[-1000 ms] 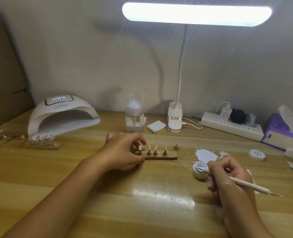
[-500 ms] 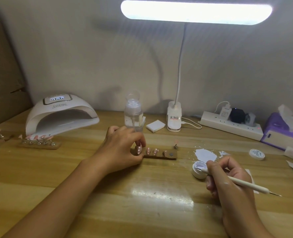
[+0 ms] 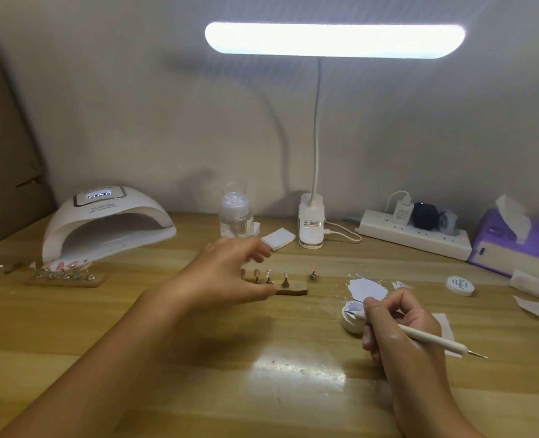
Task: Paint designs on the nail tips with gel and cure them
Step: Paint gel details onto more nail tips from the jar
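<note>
A short wooden holder strip (image 3: 293, 291) carries several nail tips on small metal stands (image 3: 285, 279); one more stand (image 3: 313, 275) sits alone just to its right. My left hand (image 3: 227, 276) hovers over the strip's left end. Its thumb is at the strip's front edge and its fingers are lifted above the tips, loosely curved. My right hand (image 3: 400, 330) grips a thin white brush pen (image 3: 429, 340). The pen's tip is dipped in a small white gel pot (image 3: 347, 325). A white curing lamp (image 3: 104, 222) stands at the back left.
A second holder with pink nail tips (image 3: 67, 275) lies before the curing lamp. A white gel smear (image 3: 367, 289), the pot's lid (image 3: 460, 286), a pump bottle (image 3: 235, 213), a pad stack (image 3: 277, 239), the desk lamp base (image 3: 310, 224), a power strip (image 3: 413, 238) and a tissue box (image 3: 511, 248) ring the work area.
My left hand tilted the holder strip back, then set it upright again and raised its fingers off it. My right hand kept the brush at the gel pot.
</note>
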Tool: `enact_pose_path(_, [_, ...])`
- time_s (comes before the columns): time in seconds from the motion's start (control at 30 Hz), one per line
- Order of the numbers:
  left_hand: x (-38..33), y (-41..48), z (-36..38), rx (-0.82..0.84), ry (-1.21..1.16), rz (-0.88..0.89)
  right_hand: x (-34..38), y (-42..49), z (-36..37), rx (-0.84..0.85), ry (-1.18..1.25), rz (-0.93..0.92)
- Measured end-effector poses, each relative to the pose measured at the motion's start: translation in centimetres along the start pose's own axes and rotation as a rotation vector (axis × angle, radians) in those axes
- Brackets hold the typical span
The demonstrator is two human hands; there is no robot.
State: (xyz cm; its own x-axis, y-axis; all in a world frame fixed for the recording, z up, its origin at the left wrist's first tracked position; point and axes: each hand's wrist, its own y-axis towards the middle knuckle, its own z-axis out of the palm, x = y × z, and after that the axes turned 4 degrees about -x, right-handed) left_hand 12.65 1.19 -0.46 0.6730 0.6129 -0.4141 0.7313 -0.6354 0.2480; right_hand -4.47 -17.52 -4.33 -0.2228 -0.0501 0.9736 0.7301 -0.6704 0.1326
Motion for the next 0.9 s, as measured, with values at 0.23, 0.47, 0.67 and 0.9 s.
enact_pose_path(0.23, [-6.7,5.5,2.8,0.062,0.415,0.038,-0.2,0.1,-0.3,-0.033,0.005,-0.027])
enact_pose_path(0.47, [-7.9,7.4,5.1,0.053,0.454,-0.018,-0.6,0.3,-0.2,-0.021,0.003,-0.037])
enact_pose_path(0.67, [-9.1,5.6,3.8,-0.029,0.467,0.115,-0.6,0.4,-0.2,-0.060,0.022,-0.049])
enact_pose_path(0.9, [-8.0,-0.7,2.0,0.164,0.178,0.066,-0.4,2.1,-1.0,-0.161,-0.101,-0.127])
